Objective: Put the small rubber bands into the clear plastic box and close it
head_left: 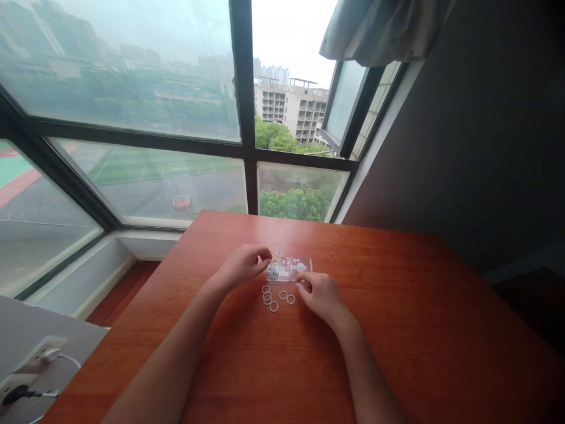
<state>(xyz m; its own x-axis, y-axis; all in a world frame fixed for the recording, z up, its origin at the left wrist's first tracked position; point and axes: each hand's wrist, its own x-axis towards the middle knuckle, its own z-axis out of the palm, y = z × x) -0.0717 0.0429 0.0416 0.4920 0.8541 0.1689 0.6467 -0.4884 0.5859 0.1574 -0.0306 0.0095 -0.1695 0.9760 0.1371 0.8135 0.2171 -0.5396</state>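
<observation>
A small clear plastic box (283,275) lies on the table, its see-through lid (301,265) folded out flat to the right. Pale rings (272,272) fill its front left compartment, and a few yellowish bits sit behind them. My left hand (245,262) is at the box's left side, thumb and fingers curled together at its edge; what they hold, if anything, is too small to make out. Close to the lid's front edge, my right hand (321,294) has its fingertips pinched together, their contents hidden. Several loose whitish rings (274,306) lie on the wood in front of the box.
The reddish-brown wooden table (247,377) reaches to the windows (168,182) at the back. A grey curtain (379,35) hangs at upper right beside a dark wall. Wall sockets with plugs (20,393) are at lower left, beyond the table's edge.
</observation>
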